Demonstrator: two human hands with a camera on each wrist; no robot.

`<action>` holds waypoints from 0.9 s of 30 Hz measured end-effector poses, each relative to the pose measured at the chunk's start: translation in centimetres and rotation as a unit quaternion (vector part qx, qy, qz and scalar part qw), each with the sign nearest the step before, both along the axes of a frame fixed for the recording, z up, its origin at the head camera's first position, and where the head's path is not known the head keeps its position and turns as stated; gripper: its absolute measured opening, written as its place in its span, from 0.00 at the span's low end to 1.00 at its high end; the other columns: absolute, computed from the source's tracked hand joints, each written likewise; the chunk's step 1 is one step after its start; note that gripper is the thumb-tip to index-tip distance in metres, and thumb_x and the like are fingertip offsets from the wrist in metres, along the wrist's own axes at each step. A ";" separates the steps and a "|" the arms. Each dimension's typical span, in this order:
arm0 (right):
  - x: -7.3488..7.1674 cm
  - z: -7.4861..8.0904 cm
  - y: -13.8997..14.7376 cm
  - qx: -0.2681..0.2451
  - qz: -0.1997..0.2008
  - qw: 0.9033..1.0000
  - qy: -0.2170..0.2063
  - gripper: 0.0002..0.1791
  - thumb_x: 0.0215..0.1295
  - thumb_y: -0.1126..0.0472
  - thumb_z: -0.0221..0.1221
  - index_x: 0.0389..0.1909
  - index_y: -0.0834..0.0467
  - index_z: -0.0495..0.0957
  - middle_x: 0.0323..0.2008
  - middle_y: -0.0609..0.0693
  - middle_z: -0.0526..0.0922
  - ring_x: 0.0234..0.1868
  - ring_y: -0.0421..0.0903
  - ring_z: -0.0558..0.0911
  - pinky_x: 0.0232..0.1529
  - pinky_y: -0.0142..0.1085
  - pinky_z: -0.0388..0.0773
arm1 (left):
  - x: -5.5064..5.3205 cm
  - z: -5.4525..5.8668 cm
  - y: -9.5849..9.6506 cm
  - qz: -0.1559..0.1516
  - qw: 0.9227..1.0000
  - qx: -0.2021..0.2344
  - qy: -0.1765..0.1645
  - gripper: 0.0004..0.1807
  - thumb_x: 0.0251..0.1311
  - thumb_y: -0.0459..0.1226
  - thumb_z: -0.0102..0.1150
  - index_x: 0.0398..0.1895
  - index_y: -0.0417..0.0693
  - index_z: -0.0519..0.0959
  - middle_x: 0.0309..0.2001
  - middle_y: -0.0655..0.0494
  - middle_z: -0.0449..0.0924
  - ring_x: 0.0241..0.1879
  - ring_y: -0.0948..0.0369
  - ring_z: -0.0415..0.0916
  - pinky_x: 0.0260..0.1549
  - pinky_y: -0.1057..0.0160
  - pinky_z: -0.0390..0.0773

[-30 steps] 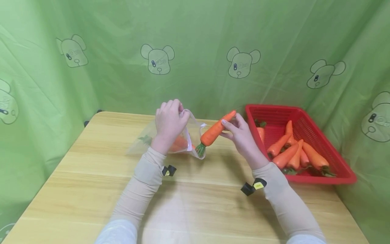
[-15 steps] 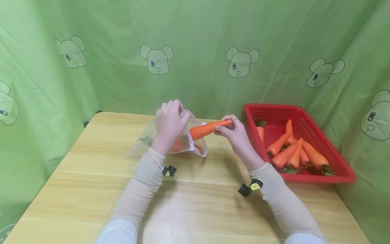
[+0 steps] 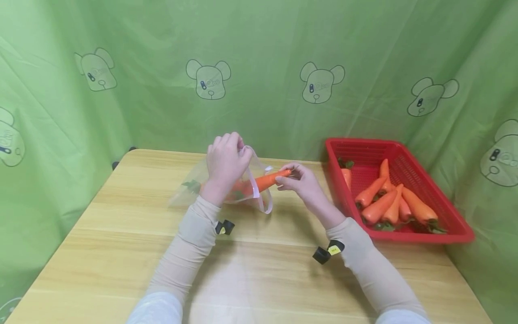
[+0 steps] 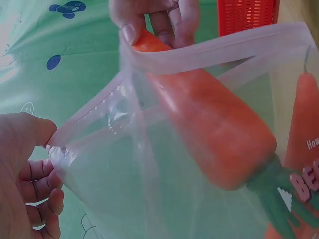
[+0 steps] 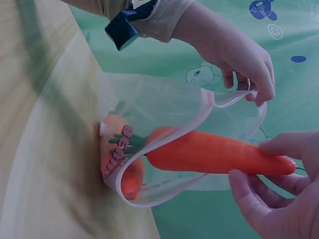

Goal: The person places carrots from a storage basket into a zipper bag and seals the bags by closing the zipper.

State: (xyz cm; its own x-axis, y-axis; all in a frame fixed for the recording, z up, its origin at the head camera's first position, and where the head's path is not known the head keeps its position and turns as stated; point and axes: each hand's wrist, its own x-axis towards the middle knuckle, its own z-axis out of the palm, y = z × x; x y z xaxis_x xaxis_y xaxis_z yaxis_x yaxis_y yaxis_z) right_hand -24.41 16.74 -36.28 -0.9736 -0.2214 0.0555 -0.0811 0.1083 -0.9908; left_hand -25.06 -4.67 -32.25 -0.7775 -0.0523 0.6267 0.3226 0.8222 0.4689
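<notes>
My left hand (image 3: 228, 157) pinches the rim of a see-through bag (image 5: 164, 94) between thumb and finger, and the bag's mouth gapes toward the right. An orange carrot (image 5: 209, 152) is partly inside that mouth, green top first. Its narrow tip is held by my right hand (image 3: 303, 184), with thumb and fingers around it. Through the bag's wall in the left wrist view, the carrot's thick end and green leaves show. Other carrots (image 5: 132, 179) lie at the bottom of the bag, partly hidden by the printed lettering.
A red basket (image 3: 430, 173) with several carrots (image 3: 390, 204) stands on the right of the wooden table (image 3: 259, 270). Behind the table hangs a green curtain (image 3: 259, 117) printed with bear faces.
The carrot in my right hand has swung toward level and moved left and down, from outside the bag to partly inside. My left hand stays in place, holding the rim.
</notes>
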 end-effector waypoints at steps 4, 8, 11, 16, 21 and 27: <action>-0.2 0.1 0.6 0.048 -0.005 0.999 0.016 0.12 0.60 0.68 0.62 0.44 0.64 0.74 0.28 0.41 0.78 0.27 0.36 0.77 0.29 0.29 0.78 | 0.0 0.0 0.0 0.002 1.000 0.001 0.004 0.06 0.55 0.39 0.57 0.26 0.47 0.74 0.26 0.54 0.76 0.29 0.55 0.69 0.29 0.60 0.67; -0.2 0.3 1.1 0.029 0.000 1.000 -0.005 0.08 0.64 0.66 0.59 0.42 0.63 0.74 0.26 0.43 0.79 0.26 0.38 0.79 0.29 0.29 0.79 | 0.0 -0.1 0.0 0.001 1.000 0.001 0.004 0.06 0.55 0.39 0.56 0.26 0.47 0.74 0.25 0.54 0.76 0.29 0.55 0.69 0.29 0.60 0.67; -0.2 0.5 1.4 0.013 0.002 1.000 -0.018 0.07 0.66 0.65 0.56 0.41 0.64 0.73 0.27 0.45 0.81 0.27 0.39 0.81 0.32 0.31 0.81 | 0.0 -0.1 0.0 0.000 1.000 0.001 0.006 0.06 0.55 0.40 0.56 0.26 0.47 0.74 0.25 0.54 0.76 0.29 0.55 0.69 0.30 0.59 0.67; -0.4 0.5 1.7 -0.004 0.010 1.000 -0.024 0.08 0.67 0.66 0.55 0.43 0.66 0.72 0.27 0.46 0.82 0.28 0.40 0.84 0.36 0.33 0.84 | -0.2 -0.3 0.0 0.001 1.000 0.003 0.011 0.06 0.54 0.39 0.56 0.26 0.47 0.74 0.25 0.53 0.76 0.29 0.54 0.69 0.30 0.59 0.67; -0.7 -0.1 1.3 -0.031 0.013 0.999 -0.037 0.06 0.66 0.70 0.54 0.42 0.67 0.71 0.26 0.47 0.84 0.28 0.41 0.85 0.36 0.35 0.84 | -0.1 -0.3 0.1 0.002 1.000 0.004 0.006 0.06 0.54 0.39 0.56 0.26 0.47 0.74 0.25 0.53 0.76 0.29 0.54 0.70 0.30 0.59 0.67; -0.7 -0.8 0.0 -0.047 0.014 0.997 -0.056 0.07 0.65 0.72 0.55 0.41 0.67 0.69 0.27 0.47 0.84 0.28 0.42 0.86 0.38 0.36 0.85 | -0.1 -0.3 0.1 0.003 1.000 0.003 -0.001 0.06 0.55 0.40 0.57 0.27 0.47 0.74 0.26 0.54 0.76 0.30 0.55 0.69 0.30 0.59 0.67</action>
